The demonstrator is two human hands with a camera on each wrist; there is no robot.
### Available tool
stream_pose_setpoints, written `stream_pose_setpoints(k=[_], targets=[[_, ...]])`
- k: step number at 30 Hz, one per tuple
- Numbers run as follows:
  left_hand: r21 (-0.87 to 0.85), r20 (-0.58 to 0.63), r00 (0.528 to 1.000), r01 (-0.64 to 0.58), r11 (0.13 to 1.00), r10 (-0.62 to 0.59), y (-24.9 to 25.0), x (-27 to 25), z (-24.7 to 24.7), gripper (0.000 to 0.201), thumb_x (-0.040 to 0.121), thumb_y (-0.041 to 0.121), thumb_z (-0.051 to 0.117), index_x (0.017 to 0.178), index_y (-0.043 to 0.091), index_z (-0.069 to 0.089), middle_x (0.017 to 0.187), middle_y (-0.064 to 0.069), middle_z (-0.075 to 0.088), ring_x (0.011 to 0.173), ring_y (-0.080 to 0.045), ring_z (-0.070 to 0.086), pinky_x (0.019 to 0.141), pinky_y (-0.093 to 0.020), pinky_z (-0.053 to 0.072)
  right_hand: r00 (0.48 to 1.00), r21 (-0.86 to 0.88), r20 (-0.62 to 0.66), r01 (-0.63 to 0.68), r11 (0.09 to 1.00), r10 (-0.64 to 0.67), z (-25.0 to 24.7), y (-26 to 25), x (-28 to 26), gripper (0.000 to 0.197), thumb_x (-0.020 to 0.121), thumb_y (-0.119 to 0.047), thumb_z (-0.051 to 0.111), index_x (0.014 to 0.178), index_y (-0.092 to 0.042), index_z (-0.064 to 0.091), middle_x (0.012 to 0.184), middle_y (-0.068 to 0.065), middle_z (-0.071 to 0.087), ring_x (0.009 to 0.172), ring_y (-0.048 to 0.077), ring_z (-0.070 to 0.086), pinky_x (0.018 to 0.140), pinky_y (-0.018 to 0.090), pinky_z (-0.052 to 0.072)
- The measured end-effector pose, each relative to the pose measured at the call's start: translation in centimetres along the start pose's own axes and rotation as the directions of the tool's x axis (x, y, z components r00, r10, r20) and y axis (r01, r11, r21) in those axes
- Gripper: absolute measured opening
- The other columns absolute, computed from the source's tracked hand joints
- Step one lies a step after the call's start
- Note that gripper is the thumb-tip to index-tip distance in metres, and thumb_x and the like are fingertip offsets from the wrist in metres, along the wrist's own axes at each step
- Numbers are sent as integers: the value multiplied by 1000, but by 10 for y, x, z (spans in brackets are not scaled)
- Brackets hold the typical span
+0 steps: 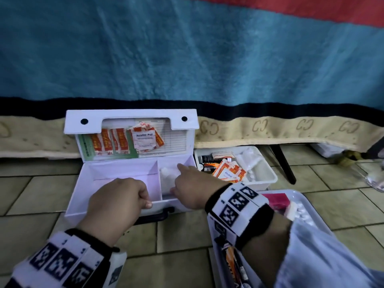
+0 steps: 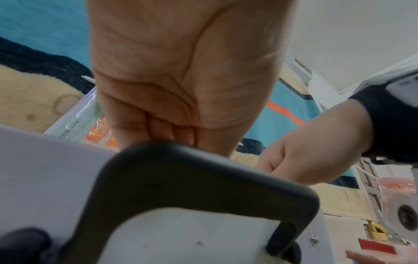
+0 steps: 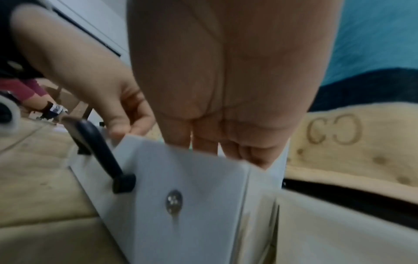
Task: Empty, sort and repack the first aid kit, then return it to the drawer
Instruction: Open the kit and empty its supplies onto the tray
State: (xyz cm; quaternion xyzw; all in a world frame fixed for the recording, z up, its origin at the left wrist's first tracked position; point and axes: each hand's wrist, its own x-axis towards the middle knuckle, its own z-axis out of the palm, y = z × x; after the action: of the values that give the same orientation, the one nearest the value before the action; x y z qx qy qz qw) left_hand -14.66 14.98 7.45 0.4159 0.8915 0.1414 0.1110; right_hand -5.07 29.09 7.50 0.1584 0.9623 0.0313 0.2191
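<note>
Nearest us, our left hand (image 1: 118, 199) is curled over the front wall of the open first aid kit (image 1: 83, 196), gripping it steady on the floor tiles. Our right hand (image 1: 192, 189) reaches into the right compartment, fingers loose on white packets (image 1: 167, 175); whether it grasps one we cannot tell. Repacking seems underway. Next, we judge, comes fetching supplies from the white tray (image 1: 268, 177) beyond.

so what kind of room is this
Probably a bedroom: the first aid kit sits on a tiled floor beside a mattress draped with a blue blanket.
</note>
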Motion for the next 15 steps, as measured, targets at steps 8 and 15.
stream_pose_setpoints(k=[8, 15], targets=[[-12, -32, 999, 8, 1000, -8, -3, -1, 3, 24, 79, 39, 70, 59, 36, 59, 70, 14, 62, 81, -9, 57, 69, -28, 48, 916, 305, -367, -46, 951, 162, -15, 2, -19, 25, 86, -9, 55, 108, -11, 66, 117, 8, 58, 110, 25, 54, 93, 34, 48], [-3, -19, 1000, -25, 1000, 25, -3, 0, 2, 20, 79, 41, 70, 62, 35, 61, 71, 15, 62, 78, -8, 57, 69, -28, 48, 712, 645, -515, -43, 763, 476, -27, 75, -125, 27, 70, -7, 73, 67, -21, 50, 72, -2, 68, 60, 7, 59, 55, 15, 41]])
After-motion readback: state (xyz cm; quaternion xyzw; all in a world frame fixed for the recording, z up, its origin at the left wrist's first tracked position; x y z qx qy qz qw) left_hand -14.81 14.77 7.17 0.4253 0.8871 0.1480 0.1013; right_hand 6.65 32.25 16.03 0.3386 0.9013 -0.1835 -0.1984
